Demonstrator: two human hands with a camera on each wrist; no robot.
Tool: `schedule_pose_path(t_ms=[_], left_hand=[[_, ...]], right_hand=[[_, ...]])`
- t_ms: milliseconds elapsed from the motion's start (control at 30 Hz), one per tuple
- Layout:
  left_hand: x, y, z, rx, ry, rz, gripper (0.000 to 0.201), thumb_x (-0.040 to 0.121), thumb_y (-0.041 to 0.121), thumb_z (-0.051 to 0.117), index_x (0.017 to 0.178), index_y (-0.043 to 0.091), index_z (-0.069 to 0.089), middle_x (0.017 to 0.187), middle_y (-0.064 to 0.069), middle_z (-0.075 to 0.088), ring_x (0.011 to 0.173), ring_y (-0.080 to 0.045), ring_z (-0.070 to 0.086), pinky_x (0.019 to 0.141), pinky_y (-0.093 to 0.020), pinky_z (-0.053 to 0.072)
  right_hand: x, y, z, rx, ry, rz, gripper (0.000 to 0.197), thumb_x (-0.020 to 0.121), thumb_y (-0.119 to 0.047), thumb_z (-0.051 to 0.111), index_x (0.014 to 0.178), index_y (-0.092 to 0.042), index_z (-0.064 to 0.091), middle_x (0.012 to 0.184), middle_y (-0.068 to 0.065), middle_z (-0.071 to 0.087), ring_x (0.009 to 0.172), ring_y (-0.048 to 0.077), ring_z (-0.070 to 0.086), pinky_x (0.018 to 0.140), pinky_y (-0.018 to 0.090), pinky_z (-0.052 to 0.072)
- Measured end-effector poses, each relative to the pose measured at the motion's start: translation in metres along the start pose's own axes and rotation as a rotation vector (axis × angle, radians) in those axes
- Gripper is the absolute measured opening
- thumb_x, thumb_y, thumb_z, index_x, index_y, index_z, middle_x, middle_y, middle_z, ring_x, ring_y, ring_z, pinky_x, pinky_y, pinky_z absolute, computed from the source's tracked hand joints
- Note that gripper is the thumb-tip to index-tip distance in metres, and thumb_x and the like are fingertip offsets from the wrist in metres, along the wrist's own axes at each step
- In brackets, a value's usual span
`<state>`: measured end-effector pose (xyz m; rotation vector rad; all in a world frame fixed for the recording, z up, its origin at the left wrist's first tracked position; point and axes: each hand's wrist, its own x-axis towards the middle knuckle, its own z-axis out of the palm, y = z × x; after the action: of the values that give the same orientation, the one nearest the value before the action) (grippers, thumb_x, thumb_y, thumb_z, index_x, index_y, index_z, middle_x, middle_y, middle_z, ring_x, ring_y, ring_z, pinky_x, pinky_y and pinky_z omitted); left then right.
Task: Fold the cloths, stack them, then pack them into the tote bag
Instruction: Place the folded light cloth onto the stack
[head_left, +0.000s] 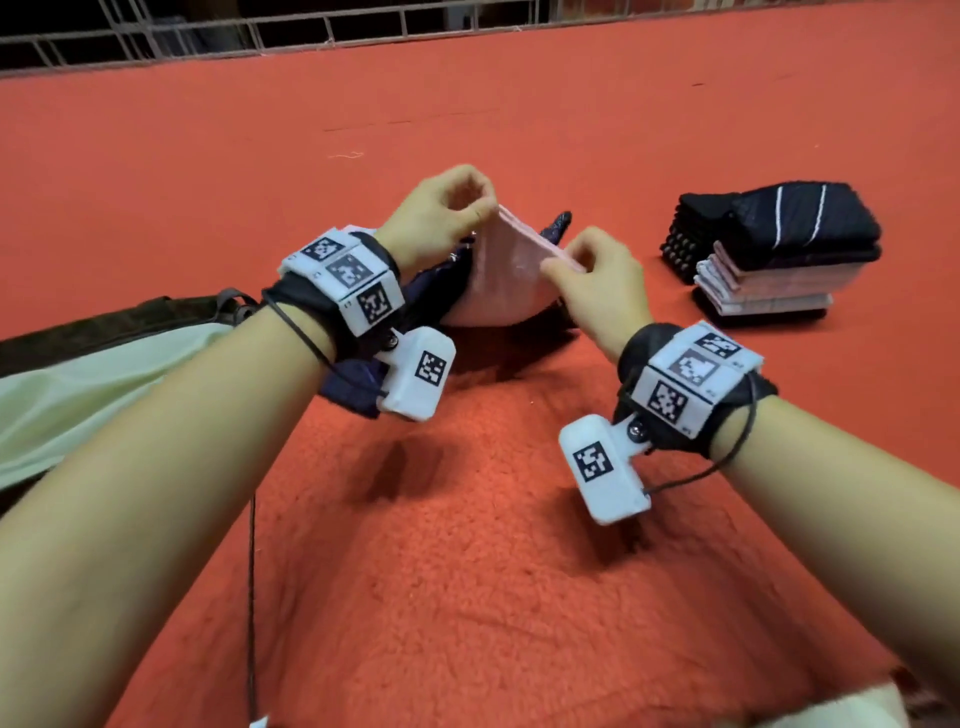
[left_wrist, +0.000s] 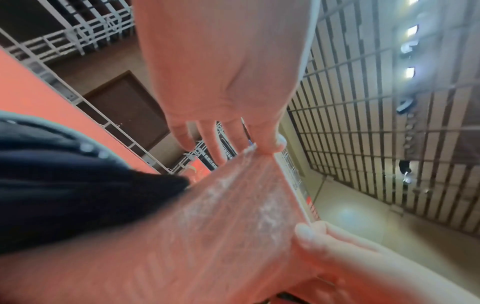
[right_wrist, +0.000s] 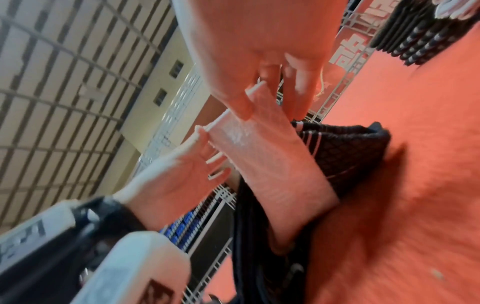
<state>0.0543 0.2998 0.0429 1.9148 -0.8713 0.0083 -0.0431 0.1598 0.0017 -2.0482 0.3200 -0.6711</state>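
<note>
A pink cloth (head_left: 498, 275) hangs above the red carpet, its top edge stretched between my two hands. My left hand (head_left: 485, 210) pinches the far corner; my right hand (head_left: 558, 267) pinches the near corner. The left wrist view shows the left hand (left_wrist: 259, 148) pinching the pink cloth (left_wrist: 207, 226) and the right hand (left_wrist: 311, 232) on its other corner. In the right wrist view the right hand (right_wrist: 246, 107) grips the pink cloth (right_wrist: 272, 164). Unfolded dark cloths (head_left: 358, 379) lie beneath. A stack of folded cloths (head_left: 769, 249) sits to the right. The tote bag (head_left: 78, 384), pale green with dark trim, lies at the left.
Everything rests on a red fleece carpet (head_left: 467, 571). A white wire fence (head_left: 311, 31) runs along its far edge. A thin black cable (head_left: 253, 597) trails down from my left wrist.
</note>
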Motion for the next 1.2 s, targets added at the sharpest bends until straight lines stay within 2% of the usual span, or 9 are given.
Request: schedule_pose_path(t_ms=[133, 233, 467, 600, 733, 833, 1000, 1100, 1200], left_hand=[[0.006, 0.039, 0.010, -0.219, 0.099, -0.044, 0.021, 0.097, 0.010, 0.047, 0.078, 0.020, 0.047, 0.076, 0.004, 0.049, 0.067, -0.004, 0.049, 0.065, -0.019, 0.044], [0.012, 0.064, 0.014, -0.293, 0.194, -0.060, 0.019, 0.097, 0.017, 0.050, 0.078, 0.021, 0.050, 0.075, 0.004, 0.051, 0.068, -0.010, 0.048, 0.065, -0.027, 0.045], [0.017, 0.110, 0.025, -0.227, 0.187, -0.029, 0.016, 0.095, 0.025, 0.053, 0.079, 0.022, 0.053, 0.077, 0.007, 0.052, 0.072, -0.009, 0.048, 0.059, -0.024, 0.041], [0.009, 0.120, 0.038, -0.226, 0.139, -0.047, 0.015, 0.095, 0.024, 0.053, 0.080, 0.021, 0.054, 0.080, 0.004, 0.055, 0.079, -0.015, 0.053, 0.072, -0.035, 0.048], [-0.001, 0.119, 0.056, -0.290, -0.007, -0.121, 0.021, 0.098, 0.034, 0.044, 0.087, 0.018, 0.053, 0.095, -0.006, 0.060, 0.085, -0.021, 0.057, 0.084, -0.038, 0.051], [-0.007, 0.105, 0.069, -0.236, -0.157, -0.136, 0.028, 0.097, 0.038, 0.046, 0.099, 0.012, 0.056, 0.103, -0.010, 0.063, 0.088, -0.022, 0.061, 0.082, -0.038, 0.052], [-0.021, 0.065, 0.091, -0.274, -0.310, -0.188, 0.071, 0.042, 0.066, 0.081, 0.094, 0.020, 0.066, 0.086, 0.005, 0.071, 0.078, -0.012, 0.065, 0.074, -0.028, 0.052], [-0.024, 0.047, 0.101, -0.257, -0.371, -0.253, 0.056, 0.050, 0.047, 0.087, 0.093, 0.018, 0.066, 0.089, 0.001, 0.071, 0.081, -0.015, 0.066, 0.079, -0.032, 0.052], [-0.028, 0.037, 0.108, -0.122, -0.464, -0.364, 0.032, 0.056, 0.022, 0.079, 0.082, 0.015, 0.062, 0.078, 0.000, 0.065, 0.070, -0.012, 0.059, 0.067, -0.024, 0.045]], right_hand=[[0.009, -0.023, -0.034, 0.097, 0.130, -0.074, 0.027, 0.078, -0.022, 0.062, 0.060, -0.026, 0.042, 0.058, -0.010, 0.048, 0.064, 0.015, 0.051, 0.062, 0.025, 0.045], [0.012, -0.040, -0.059, 0.156, 0.146, -0.119, 0.018, 0.073, -0.030, 0.060, 0.061, -0.027, 0.046, 0.063, -0.007, 0.053, 0.069, 0.020, 0.057, 0.067, 0.047, 0.055], [0.013, -0.060, -0.107, 0.074, 0.050, -0.161, 0.007, 0.078, -0.022, 0.067, 0.081, -0.016, 0.068, 0.062, -0.006, 0.057, 0.050, 0.005, 0.050, 0.039, 0.016, 0.041], [0.006, -0.053, -0.119, 0.069, 0.012, -0.141, 0.002, 0.078, -0.016, 0.068, 0.077, -0.015, 0.069, 0.062, 0.000, 0.059, 0.050, 0.007, 0.052, 0.042, 0.016, 0.041], [0.000, -0.044, -0.128, 0.139, 0.078, -0.153, 0.007, 0.080, -0.010, 0.066, 0.083, -0.016, 0.070, 0.063, -0.002, 0.058, 0.046, -0.003, 0.049, 0.043, 0.013, 0.040], [0.000, -0.037, -0.139, 0.194, 0.143, -0.150, 0.009, 0.081, -0.010, 0.065, 0.084, -0.017, 0.070, 0.066, -0.004, 0.060, 0.057, 0.003, 0.052, 0.052, 0.018, 0.045], [0.003, -0.013, -0.167, 0.301, 0.244, -0.102, 0.008, 0.084, -0.009, 0.063, 0.086, -0.011, 0.070, 0.062, -0.009, 0.059, 0.050, -0.003, 0.051, 0.050, 0.018, 0.044], [0.002, 0.010, -0.180, 0.331, 0.274, -0.031, 0.018, 0.083, -0.010, 0.063, 0.070, -0.022, 0.065, 0.061, -0.007, 0.058, 0.055, 0.004, 0.052, 0.055, 0.023, 0.045], [-0.002, 0.039, -0.190, 0.392, 0.316, 0.108, 0.022, 0.084, -0.008, 0.061, 0.066, -0.020, 0.063, 0.062, -0.003, 0.056, 0.056, 0.009, 0.051, 0.056, 0.027, 0.046]])
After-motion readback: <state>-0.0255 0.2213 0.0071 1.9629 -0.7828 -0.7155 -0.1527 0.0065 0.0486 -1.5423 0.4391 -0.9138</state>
